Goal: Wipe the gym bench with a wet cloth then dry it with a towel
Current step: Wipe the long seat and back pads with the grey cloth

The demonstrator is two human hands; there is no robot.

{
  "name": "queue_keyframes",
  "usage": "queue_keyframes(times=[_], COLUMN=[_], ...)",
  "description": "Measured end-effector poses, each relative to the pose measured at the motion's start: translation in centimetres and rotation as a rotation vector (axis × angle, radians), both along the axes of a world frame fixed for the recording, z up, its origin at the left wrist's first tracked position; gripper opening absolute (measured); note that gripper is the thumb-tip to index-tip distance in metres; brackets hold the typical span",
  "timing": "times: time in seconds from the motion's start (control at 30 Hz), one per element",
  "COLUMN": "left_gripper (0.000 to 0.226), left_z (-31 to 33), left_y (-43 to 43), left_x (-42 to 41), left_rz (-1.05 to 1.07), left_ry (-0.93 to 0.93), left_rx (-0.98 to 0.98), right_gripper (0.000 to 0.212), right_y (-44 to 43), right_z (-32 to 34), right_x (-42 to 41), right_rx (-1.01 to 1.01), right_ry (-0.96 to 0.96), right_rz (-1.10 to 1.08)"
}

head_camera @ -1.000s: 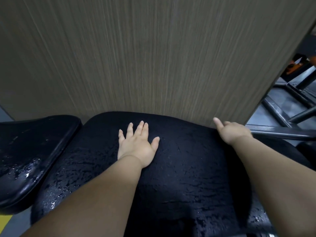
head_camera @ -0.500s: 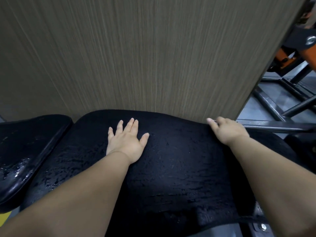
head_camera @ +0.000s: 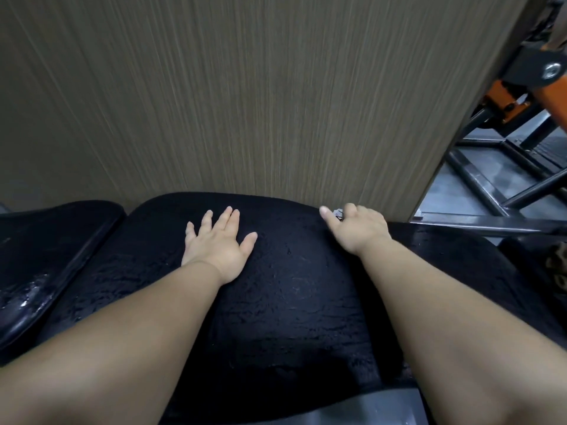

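so the black towel is spread out over the bench, covering one whole pad; left hand lies flat on the middle of the towel, palm down, fingers straight and a bit spread, holding nothing; right hand is at the towel's far right edge, fingers curled over that edge and gripping it, index finger sticking out straight; left of the towel the bench's other pad is bare, shiny with wet streaks; behind the towel is a wood-grain wall panel; right of the towel, a black metal frame with orange parts
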State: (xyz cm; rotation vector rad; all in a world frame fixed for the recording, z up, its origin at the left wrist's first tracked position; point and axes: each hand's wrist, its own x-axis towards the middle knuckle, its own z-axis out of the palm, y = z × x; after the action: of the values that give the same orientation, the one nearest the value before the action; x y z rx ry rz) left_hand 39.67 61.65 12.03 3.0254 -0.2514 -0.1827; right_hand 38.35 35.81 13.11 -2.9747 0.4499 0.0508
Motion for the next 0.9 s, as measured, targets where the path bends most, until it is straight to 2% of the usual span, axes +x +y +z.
queue_keyframes(times=[0.13, 0.2, 0.33, 0.43, 0.57, 0.63, 0.73, 0.83, 0.9], left_gripper=[0.066, 0.061, 0.06, 0.064, 0.069, 0.07, 0.069, 0.069, 0.069], left_z=[0.7, 1.3, 2.7, 2.0, 0.5, 0.4, 0.5, 0.7, 0.7], left_y=[-0.2, -1.1, -6.4, -10.6, -12.0, -12.1, -12.4, -12.4, -12.4], left_x=[-0.1, -0.7, -4.3, -7.6, -8.6, -8.5, -8.5, -8.4, -8.4], left_rz=[0.014, -0.006, -0.257, -0.401, -0.406, -0.407, -0.412, -0.41, -0.41], left_ry=[0.06, 0.059, -0.023, 0.035, 0.055, 0.052, 0.058, 0.052, 0.049], left_rx=[0.072, 0.105, -0.009, -0.088, -0.05, -0.042, -0.018, -0.024, -0.033], right_gripper=[0.07, 0.07, 0.071, 0.074, 0.085, 0.091, 0.106, 0.08, 0.071], right_y=[-1.8, -4.5, -10.5, -13.0, -12.2, -10.7, -7.7, -6.2, -6.5], right_z=[0.3, 0.3, 0.4, 0.4, 0.4, 0.8, 0.0, -0.2, 0.3], right_x=[-1.3, -2.3, -4.7, -5.4, -4.7, -3.7, -2.3, -1.9, -2.6], right_rx=[0.069, 0.033, -0.009, -0.033, -0.117, -0.11, -0.077, -0.006, 0.033], right_ry=[0.002, 0.016, 0.06, 0.106, 0.1, 0.104, 0.115, 0.052, 0.037], right_rz=[0.044, 0.018, -0.121, -0.2, -0.266, -0.208, 0.005, 0.041, 0.036])
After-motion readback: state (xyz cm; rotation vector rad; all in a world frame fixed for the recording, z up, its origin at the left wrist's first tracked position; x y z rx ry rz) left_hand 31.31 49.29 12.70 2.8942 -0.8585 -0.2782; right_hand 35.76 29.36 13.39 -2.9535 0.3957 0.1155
